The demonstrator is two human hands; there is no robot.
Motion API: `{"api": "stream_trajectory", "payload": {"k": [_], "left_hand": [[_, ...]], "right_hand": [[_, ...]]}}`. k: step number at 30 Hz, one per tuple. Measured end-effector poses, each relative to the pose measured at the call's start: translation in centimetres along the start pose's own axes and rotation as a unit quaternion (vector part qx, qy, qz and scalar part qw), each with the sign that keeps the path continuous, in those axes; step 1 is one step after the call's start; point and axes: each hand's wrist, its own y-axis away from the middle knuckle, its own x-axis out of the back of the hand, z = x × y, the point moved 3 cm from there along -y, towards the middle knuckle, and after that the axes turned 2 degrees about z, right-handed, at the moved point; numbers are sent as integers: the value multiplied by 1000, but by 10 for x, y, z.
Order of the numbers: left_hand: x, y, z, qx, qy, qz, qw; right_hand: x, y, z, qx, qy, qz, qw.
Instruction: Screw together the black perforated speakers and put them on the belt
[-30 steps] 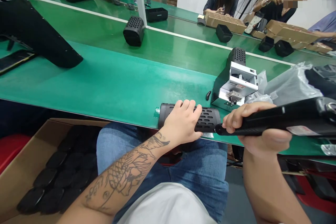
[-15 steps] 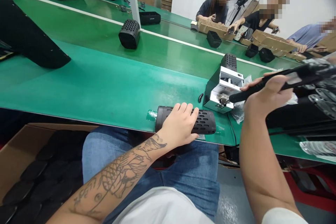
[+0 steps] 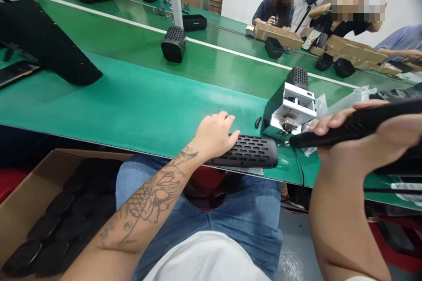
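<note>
The black perforated cylindrical speaker [image 3: 245,152] lies lengthwise just inside the near edge of the green surface [image 3: 115,105]. The left hand [image 3: 214,136] rests open against the speaker's left end, not wrapped around it. The right hand [image 3: 365,136] is closed around a black electric screwdriver [image 3: 349,129], right of the speaker; its bit sits just beside the lower corner of a screw feeder [image 3: 290,112]. The surface runs well left of the speaker, up to a large black object [image 3: 49,44]. Below the edge, left of the speaker, sits a cardboard box [image 3: 29,210]. Against the earlier frame, the left hand has moved from the speaker's middle to its end, and the bit has dropped toward the feeder's corner.
</note>
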Motion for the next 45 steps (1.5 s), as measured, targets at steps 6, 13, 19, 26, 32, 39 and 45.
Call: {"api": "stream_trajectory", "payload": {"k": [6,13,19,26,32,39,45], "left_hand": [[-11,1,-7,41,16,-31,999],[-12,2,-7,45,31,-24,998],[-14,1,-8,63,58,-37,996],[-15,-4,-10,90,90,-65,990],[-14,-5,-10,98,100,-76,987],[-14,-4,-9,94,104,-68,988],[-14,-1,-8,90,100,-55,989]], "right_hand": [[-46,56,-15,-75,-79,-196,974],[-79,72,8,-34,-88,-159,983],[-83,75,21,-47,-85,-185,978],[-89,76,25,-71,-93,-210,971],[-85,73,28,-100,-97,-224,965],[-87,78,31,-91,-99,-258,957],[-78,64,11,-60,-76,-209,973]]}}
